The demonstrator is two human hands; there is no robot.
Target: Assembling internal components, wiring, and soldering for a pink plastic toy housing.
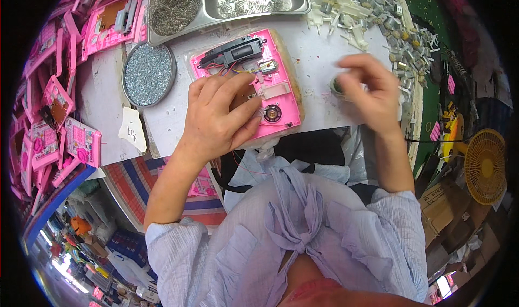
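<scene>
A pink plastic toy housing (282,99) lies open-side up on a padded, film-wrapped block (293,64) before me. Inside it are a long dark grey part (232,53), a small motor (267,66), thin coloured wires and a round speaker (272,113). My left hand (219,109) rests over its left side, fingers curled onto it and hiding part of a brown board (244,94). Thumb and index finger come close together at small metal bits there. Off to the right, my right hand (373,91) is blurred, beside a small round green-topped thing (338,84); its grip is unclear.
A round dish of small screws (148,74) stands left, below a metal tray (257,16) holding springs. Pink housings (81,139) pile up at far left. White plastic parts and small motors (373,18) heap at the back right. A yellow fan (485,166) stands right.
</scene>
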